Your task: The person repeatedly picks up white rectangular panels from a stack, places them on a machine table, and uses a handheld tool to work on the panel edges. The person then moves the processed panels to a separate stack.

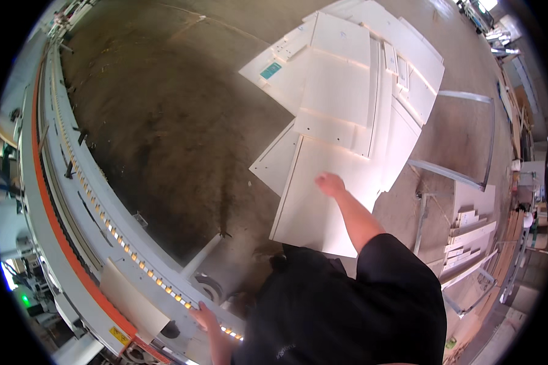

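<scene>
The right hand (329,184) is hanging half curled over stacked white boards (310,210); I can't tell whether it's touching them. The left hand (205,317) is resting at the machine (134,272), its grip unclear, a pale board (133,299) lying just left of it. The white boards are looking flat, smooth, stiff, probably heavy and slippery, with chip-prone corners; opposite edges should be offering the surest hold.

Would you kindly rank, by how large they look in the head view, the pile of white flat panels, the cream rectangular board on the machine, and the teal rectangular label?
1. Pile of white flat panels
2. Cream rectangular board
3. Teal rectangular label
</scene>
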The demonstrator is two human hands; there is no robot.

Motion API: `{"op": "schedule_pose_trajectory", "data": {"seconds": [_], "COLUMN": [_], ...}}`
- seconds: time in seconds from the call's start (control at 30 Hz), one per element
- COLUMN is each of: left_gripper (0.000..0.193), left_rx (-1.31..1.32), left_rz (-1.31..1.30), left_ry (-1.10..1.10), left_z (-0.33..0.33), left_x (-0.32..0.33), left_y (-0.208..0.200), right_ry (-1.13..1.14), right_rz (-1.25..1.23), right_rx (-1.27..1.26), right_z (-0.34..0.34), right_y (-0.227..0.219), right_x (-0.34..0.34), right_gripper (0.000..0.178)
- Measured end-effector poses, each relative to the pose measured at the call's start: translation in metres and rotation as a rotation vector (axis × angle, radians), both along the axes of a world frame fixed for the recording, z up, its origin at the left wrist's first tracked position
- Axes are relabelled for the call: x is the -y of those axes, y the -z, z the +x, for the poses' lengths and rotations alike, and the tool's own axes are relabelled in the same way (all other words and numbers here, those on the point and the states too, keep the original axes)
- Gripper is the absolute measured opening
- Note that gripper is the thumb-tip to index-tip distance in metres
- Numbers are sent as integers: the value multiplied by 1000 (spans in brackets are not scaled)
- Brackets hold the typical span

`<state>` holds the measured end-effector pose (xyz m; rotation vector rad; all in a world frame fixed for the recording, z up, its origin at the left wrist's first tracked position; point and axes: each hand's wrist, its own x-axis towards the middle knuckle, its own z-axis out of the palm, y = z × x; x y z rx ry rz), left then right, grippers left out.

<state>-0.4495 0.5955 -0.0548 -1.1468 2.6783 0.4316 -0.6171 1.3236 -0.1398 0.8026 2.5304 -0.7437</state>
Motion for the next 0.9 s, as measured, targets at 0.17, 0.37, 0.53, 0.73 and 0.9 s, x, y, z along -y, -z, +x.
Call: {"op": "schedule_pose_trajectory", "data": {"seconds": [0.17,0.37,0.53,0.73,0.9], "left_gripper": [71,81,81,78,75], "left_rx": [61,142,247,177,266], "left_rz": [122,107,74,171,146], "left_ry": [-145,-190,-302,-289,-402], "left_z": [-20,-39,-47,-39,-40], "left_x": [-22,-21,-48,-28,-3], "left_y": [-27,-26,-36,-31,-23], "right_ry": [377,472,853,824,789], "right_rz": [-60,346,255,-34,-89], "right_rx": [-144,-188,-142,-260,-294], "right_z": [-69,-59,-108,-124,-102], "right_y": [110,203,115,98,114], "right_x": [-126,-284,-312,-331,-300], "right_gripper": [40,75,102,108,107]}}
